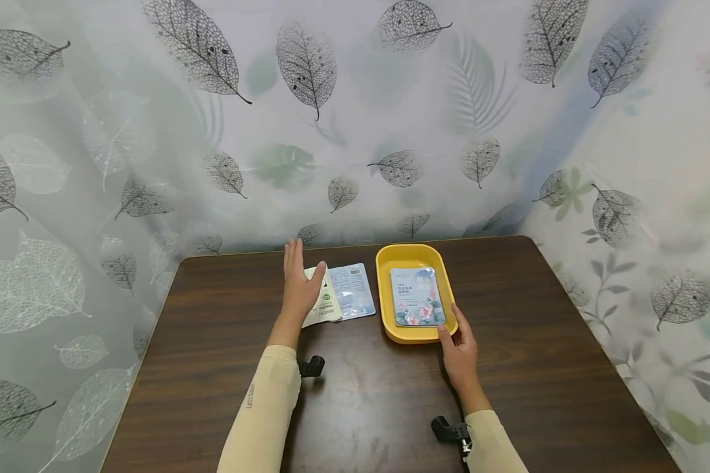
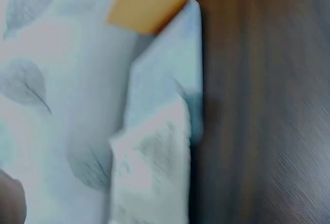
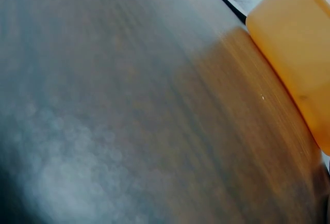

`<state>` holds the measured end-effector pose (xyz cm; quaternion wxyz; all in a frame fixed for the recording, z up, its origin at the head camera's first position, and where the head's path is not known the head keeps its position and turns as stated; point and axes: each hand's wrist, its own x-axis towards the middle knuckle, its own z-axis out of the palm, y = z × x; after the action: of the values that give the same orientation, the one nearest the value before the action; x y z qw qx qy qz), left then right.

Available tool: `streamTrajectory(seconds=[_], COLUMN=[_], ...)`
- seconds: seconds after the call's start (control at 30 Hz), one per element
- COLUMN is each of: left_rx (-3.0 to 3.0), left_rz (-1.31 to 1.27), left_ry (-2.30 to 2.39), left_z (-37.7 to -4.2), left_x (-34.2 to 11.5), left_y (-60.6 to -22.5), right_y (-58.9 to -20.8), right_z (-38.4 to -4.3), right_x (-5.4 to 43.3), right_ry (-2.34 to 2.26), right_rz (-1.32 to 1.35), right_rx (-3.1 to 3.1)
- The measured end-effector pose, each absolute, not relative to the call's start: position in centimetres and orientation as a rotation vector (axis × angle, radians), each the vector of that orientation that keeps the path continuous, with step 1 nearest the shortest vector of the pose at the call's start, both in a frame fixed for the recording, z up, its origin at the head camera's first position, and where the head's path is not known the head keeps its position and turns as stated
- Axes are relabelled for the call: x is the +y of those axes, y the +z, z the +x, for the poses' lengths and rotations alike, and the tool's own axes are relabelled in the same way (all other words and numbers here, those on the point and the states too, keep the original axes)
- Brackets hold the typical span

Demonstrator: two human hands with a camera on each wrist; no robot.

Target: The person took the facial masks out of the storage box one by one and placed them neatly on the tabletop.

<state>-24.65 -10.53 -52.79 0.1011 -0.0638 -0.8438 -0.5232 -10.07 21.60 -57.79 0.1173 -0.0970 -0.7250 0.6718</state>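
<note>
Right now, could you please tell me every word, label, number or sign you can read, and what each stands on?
"ESSENTIAL O…", as best I can read, on the cream packet; its other print is too small.
"LetsSlim", probably, on the left sleeve.
Flowered packet in the yellow tray: characters too small to read.
Blue packet: fine print, unreadable.
</note>
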Motion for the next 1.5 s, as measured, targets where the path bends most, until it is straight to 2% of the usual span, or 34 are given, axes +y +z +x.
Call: streamTrajectory(seconds=[0.27,0.63,0.97,1.2,1.5], left_rx=[-2.382,-2.354,-2.4,-2.481,-2.693], left_rz=[-0.255,-0.353,-0.334,-0.188,-0.03], left_ry=[-1.688,-1.765,-1.903,-1.972,-1.922], left_z=[-24.7,-23.3,-22.0,-21.5,-21.1], left_x=[-6.4,0.3,5.5,8.4,10.1], left_y=[-49.2,-48.3,-49.9,-52.3,-54.4], right_y=[-57.5,-57.5,-57.7,-57.8,-57.8], right_z=[-10.0,-9.9,-10.1,-10.2,-10.1], right_x=[21.6,21.4,21.4,21.5,21.9], right_ry=[1.94,1.946,1.967,1.958,1.94], right_rz=[-0.29,-0.297,-0.294,-0.26,-0.263], right_rx=[-2.142,-2.147,-2.12,-2.124,-2.124])
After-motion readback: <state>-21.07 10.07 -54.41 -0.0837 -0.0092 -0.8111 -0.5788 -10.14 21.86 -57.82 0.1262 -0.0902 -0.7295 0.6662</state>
